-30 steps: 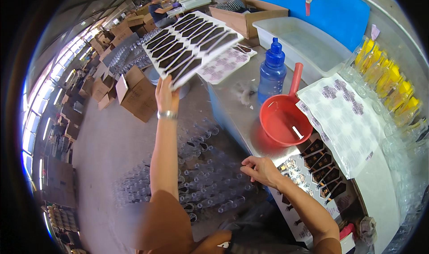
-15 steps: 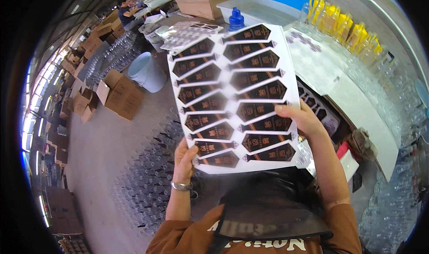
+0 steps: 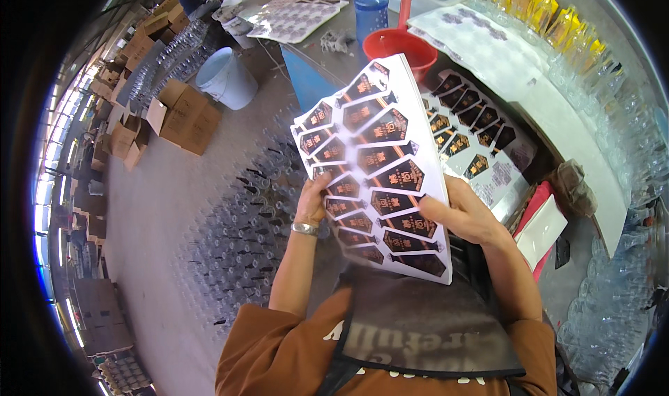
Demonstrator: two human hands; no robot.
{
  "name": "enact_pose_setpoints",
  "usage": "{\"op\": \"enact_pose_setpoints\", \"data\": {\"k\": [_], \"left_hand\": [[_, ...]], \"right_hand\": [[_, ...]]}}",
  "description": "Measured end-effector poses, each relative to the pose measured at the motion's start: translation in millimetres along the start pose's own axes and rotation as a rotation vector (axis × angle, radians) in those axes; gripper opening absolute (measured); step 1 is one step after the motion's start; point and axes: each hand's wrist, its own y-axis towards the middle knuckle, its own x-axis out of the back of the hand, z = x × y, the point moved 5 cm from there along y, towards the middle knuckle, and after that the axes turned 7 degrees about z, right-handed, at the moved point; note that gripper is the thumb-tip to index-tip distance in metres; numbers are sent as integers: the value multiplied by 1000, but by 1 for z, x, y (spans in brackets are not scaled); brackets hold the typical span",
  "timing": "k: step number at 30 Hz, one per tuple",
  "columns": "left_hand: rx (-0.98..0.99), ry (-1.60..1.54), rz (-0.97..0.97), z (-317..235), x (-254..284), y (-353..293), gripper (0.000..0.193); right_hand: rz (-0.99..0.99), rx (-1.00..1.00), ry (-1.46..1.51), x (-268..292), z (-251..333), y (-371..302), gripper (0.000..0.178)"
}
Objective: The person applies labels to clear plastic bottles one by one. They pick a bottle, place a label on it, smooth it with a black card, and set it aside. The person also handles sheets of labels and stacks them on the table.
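Note:
A thick stack of white sheets (image 3: 373, 169), printed with rows of black and orange pointed labels, is held up in front of my chest. My left hand (image 3: 313, 201) grips its left edge, thumb on top and the other fingers mostly hidden underneath. On the right edge my right hand (image 3: 461, 211) is closed, its thumb lying across the printed face. The stack tilts, its right edge showing many layers. Behind it on the worktable rests a partly used label sheet (image 3: 477, 165) with the same dark labels.
Beyond the stack stand a red dipper (image 3: 390, 45) and a blue water bottle (image 3: 371, 14). White sheets (image 3: 481, 41) lie to the right, near clear glass bottles (image 3: 599, 312). Many glass bottles (image 3: 244, 250) stand on the floor at left, with a bucket (image 3: 227, 82) and cardboard box (image 3: 187, 117) beyond.
The stack has tilted and turned, its right edge now showing its thickness. The red dipper and the label sheet behind it have come into fuller view. Both hands still hold on.

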Motion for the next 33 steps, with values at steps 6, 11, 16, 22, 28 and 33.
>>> {"op": "enact_pose_setpoints", "data": {"k": [6, 11, 16, 22, 28, 33], "left_hand": [[26, -15, 2, 38, 21, 27, 59], [41, -39, -103, 47, -2, 46, 41], [64, -108, 31, 67, 30, 54, 39], [120, -165, 69, 85, 41, 55, 37], [99, -197, 74, 86, 38, 57, 39], [110, -257, 80, 93, 47, 60, 46]], "right_hand": [[-32, -71, 172, 4, -10, 13, 37], [-6, -69, 113, 4, 9, 22, 35], [54, -50, 135, -4, 17, 26, 39], [55, -96, 174, -3, 9, 25, 43], [40, -77, 181, -3, 11, 26, 42], [56, -73, 150, -1, 4, 26, 40]]}}
